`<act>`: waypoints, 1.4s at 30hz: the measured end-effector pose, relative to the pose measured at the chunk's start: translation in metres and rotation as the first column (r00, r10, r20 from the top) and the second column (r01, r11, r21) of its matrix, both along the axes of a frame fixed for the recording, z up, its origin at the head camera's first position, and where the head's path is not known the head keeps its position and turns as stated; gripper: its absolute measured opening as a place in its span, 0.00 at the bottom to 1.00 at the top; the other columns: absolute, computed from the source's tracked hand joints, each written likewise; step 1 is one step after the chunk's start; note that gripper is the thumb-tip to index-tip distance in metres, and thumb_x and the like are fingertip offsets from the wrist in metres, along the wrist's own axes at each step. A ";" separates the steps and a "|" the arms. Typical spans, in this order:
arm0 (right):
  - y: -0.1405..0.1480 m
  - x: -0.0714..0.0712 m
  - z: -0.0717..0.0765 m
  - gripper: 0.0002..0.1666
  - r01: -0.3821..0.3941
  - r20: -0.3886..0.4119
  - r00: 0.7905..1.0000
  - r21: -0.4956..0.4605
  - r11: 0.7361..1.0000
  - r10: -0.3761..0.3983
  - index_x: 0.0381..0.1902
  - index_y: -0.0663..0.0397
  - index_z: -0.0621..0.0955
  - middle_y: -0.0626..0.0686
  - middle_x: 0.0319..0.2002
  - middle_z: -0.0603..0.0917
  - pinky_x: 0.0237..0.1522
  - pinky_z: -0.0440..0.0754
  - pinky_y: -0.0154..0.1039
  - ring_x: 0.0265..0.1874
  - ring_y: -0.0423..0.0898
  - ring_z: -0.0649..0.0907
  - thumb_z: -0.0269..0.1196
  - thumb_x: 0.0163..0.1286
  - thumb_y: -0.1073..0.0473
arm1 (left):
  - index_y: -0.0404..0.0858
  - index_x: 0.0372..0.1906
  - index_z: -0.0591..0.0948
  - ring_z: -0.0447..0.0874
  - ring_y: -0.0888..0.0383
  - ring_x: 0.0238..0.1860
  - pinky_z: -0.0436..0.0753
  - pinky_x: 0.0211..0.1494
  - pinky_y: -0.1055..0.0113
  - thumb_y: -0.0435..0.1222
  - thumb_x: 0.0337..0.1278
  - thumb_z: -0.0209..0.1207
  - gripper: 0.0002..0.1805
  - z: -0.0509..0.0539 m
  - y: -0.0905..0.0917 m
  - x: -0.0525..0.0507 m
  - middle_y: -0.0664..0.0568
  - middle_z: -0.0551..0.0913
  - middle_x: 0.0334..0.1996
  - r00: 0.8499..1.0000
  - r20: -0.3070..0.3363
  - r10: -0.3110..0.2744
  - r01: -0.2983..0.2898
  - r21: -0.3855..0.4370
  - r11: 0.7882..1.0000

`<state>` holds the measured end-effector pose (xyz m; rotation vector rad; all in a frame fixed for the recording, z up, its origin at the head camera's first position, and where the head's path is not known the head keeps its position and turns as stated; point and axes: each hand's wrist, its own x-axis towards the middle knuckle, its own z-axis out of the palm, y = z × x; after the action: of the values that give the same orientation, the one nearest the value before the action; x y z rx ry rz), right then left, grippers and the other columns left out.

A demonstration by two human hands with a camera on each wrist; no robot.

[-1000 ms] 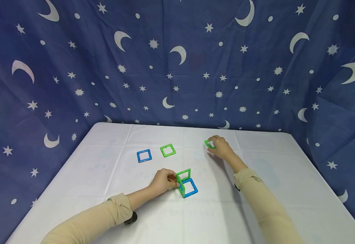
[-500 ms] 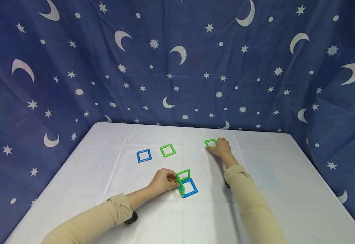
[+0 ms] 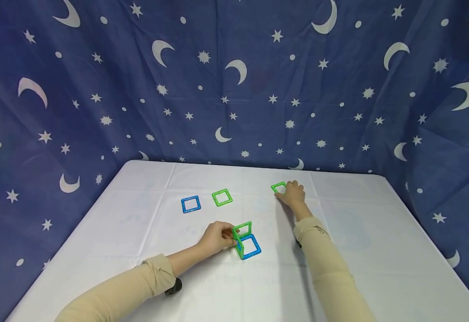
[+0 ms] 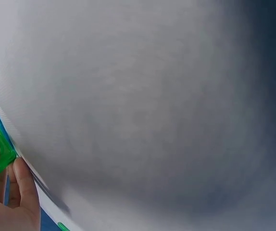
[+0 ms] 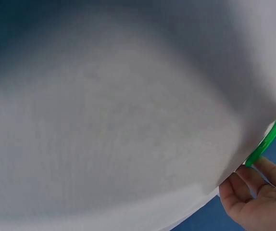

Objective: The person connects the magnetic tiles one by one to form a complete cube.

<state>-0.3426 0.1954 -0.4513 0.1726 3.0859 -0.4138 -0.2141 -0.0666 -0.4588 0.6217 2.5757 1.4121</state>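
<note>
My left hand [image 3: 214, 239] pinches the corner of a small upright structure of square magnetic tiles. Two green tiles stand on edge there, a left one [image 3: 240, 250] and a back one [image 3: 251, 229], along a flat blue tile [image 3: 253, 255]. In the left wrist view, thumb and fingers meet at a green corner [image 4: 6, 151]. Farther back on the right, my right hand [image 3: 293, 195] holds another green tile [image 3: 277, 184] by its edges, low over the table. The right wrist view shows that tile [image 5: 268, 139] between thumb and fingers. The hand covers its right side in the head view.
A loose blue tile [image 3: 191, 211] and a loose green tile [image 3: 222, 191] lie flat on the white table [image 3: 202, 277], left of centre toward the back. A dark blue curtain [image 3: 258, 80] with moons and stars hangs behind the table and along both sides.
My right hand has shifted slightly left and its forearm has swung left; the green tile there shows more of its frame. My left hand and the structure stay in place.
</note>
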 end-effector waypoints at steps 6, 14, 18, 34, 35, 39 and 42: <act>0.006 -0.005 -0.001 0.38 -0.037 -0.001 0.999 -0.028 0.999 0.037 0.57 0.76 0.70 0.70 0.53 0.73 0.56 0.75 0.54 0.53 0.65 0.73 0.64 0.62 0.49 | 0.28 0.38 0.84 0.75 0.63 0.26 0.75 0.27 0.77 0.25 0.45 0.66 0.11 -0.001 -0.001 -0.001 0.46 0.83 0.26 1.000 -0.012 -0.007 0.007 -0.010 1.000; 0.013 0.003 0.003 0.34 -0.024 -0.032 0.999 -0.057 0.998 0.023 0.49 0.78 0.73 0.70 0.46 0.77 0.53 0.77 0.51 0.45 0.61 0.78 0.65 0.60 0.50 | 0.28 0.38 0.84 0.77 0.62 0.28 0.76 0.29 0.76 0.26 0.47 0.65 0.10 0.001 0.000 0.003 0.46 0.84 0.28 1.000 -0.023 -0.008 0.007 -0.029 1.000; 0.016 0.000 0.007 0.31 -0.024 -0.005 1.000 -0.076 0.997 0.024 0.45 0.75 0.74 0.68 0.41 0.80 0.49 0.79 0.50 0.38 0.57 0.79 0.66 0.58 0.50 | 0.27 0.41 0.83 0.81 0.59 0.30 0.79 0.33 0.75 0.26 0.48 0.64 0.12 0.001 0.000 0.003 0.45 0.85 0.30 1.000 -0.025 0.006 -0.006 -0.013 1.000; 0.022 0.006 0.012 0.28 -0.096 -0.055 0.994 -0.066 0.993 0.092 0.39 0.72 0.74 0.64 0.32 0.79 0.35 0.78 0.48 0.28 0.53 0.75 0.66 0.57 0.49 | 0.27 0.40 0.84 0.86 0.53 0.32 0.80 0.29 0.76 0.24 0.47 0.64 0.11 0.003 0.002 0.000 0.40 0.86 0.35 0.999 -0.011 0.050 -0.049 0.049 0.998; 0.022 0.009 0.014 0.29 -0.093 -0.054 0.994 -0.067 0.993 0.090 0.40 0.72 0.73 0.65 0.33 0.80 0.36 0.78 0.48 0.29 0.53 0.76 0.65 0.57 0.49 | 0.27 0.40 0.84 0.86 0.53 0.32 0.80 0.29 0.76 0.24 0.47 0.64 0.11 0.003 0.002 -0.001 0.40 0.86 0.35 0.999 -0.008 0.051 -0.051 0.054 0.997; 0.023 0.013 0.015 0.32 -0.105 -0.074 0.992 -0.067 0.992 0.100 0.46 0.73 0.71 0.66 0.38 0.80 0.42 0.79 0.51 0.33 0.55 0.78 0.65 0.57 0.50 | 0.27 0.39 0.84 0.86 0.52 0.32 0.81 0.30 0.76 0.24 0.47 0.64 0.11 0.004 0.003 -0.003 0.39 0.86 0.34 0.999 -0.014 0.048 -0.047 0.062 0.997; 0.025 0.014 0.014 0.30 -0.122 -0.102 0.988 -0.078 0.989 0.114 0.45 0.73 0.72 0.65 0.36 0.79 0.41 0.79 0.51 0.32 0.55 0.77 0.65 0.56 0.52 | 0.27 0.39 0.84 0.86 0.52 0.32 0.81 0.30 0.75 0.24 0.46 0.65 0.11 0.004 0.003 -0.004 0.40 0.87 0.34 0.998 -0.013 0.059 -0.058 0.058 0.997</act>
<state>-0.3287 0.2200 -0.4370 -0.0329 3.1447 -0.5619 -0.2184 -0.0640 -0.4549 0.5714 2.5926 1.5108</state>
